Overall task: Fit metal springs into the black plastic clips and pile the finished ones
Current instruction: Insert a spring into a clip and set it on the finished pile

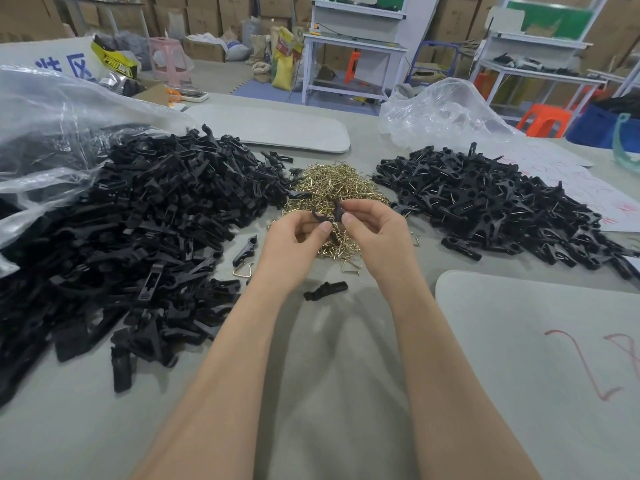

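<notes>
Head view: both hands work over the middle of the bench, just above the near side of the heap of brass-coloured springs (pixel 332 185). The left hand (pixel 298 237) pinches a hooked clip part (pixel 318 216) between thumb and curled fingers. The right hand (pixel 375 230) pinches a second clip part (pixel 337 210) the same way, and the two parts meet between the thumbs. The fingers hide the joint, so I cannot tell whether a spring already sits there.

The step in hand looks like mating the parts around a spring. To do it well, each grip should sit close to the joint so the parts line up squarely. The spring legs should be pressed fully home, and the clip's snap tested before it is let go. A half-seated spring could slip out and vanish into the heap below.

The forearms come in from the near edge and converge. The wrists are lifted off the bench, the palms turn toward each other and the thumbs lie on top.

The bare clip parts (pixel 156 220) are piled toward the left edge, spilling from a clear plastic bag (pixel 52 109). The finished pile (pixel 485 202), with wire glinting in it, lies toward the right edge. A loose clip part (pixel 325 291) and a stray spring (pixel 242 271) lie near the wrists.
</notes>
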Tool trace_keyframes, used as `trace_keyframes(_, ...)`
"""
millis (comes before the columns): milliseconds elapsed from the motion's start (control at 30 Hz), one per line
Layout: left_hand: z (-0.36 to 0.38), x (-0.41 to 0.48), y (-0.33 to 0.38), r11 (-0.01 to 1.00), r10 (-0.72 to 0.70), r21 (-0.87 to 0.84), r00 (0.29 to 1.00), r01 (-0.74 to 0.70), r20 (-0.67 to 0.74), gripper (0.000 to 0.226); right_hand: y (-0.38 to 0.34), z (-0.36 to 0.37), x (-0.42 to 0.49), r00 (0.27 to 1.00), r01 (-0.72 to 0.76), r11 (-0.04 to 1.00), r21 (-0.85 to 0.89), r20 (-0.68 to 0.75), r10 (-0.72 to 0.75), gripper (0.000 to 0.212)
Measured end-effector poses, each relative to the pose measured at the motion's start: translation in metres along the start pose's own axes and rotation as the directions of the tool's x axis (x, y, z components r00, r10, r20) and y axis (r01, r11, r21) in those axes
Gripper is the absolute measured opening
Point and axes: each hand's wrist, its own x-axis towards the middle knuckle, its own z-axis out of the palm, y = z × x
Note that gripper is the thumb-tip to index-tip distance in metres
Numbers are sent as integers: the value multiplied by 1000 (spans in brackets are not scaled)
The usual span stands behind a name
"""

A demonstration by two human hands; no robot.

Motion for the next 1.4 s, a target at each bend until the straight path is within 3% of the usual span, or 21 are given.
trace_keyframes(533,-4,-1,-2,999,-17,-39,999,19,43,14,-3,2,-2,1000,-3,1000,29,-9,3,26)
trace_keyframes(1400,-2,-1,-3,991,-15,-128,997,26,79,23,-2,3,-2,997,-38,998,57,-58,41,19)
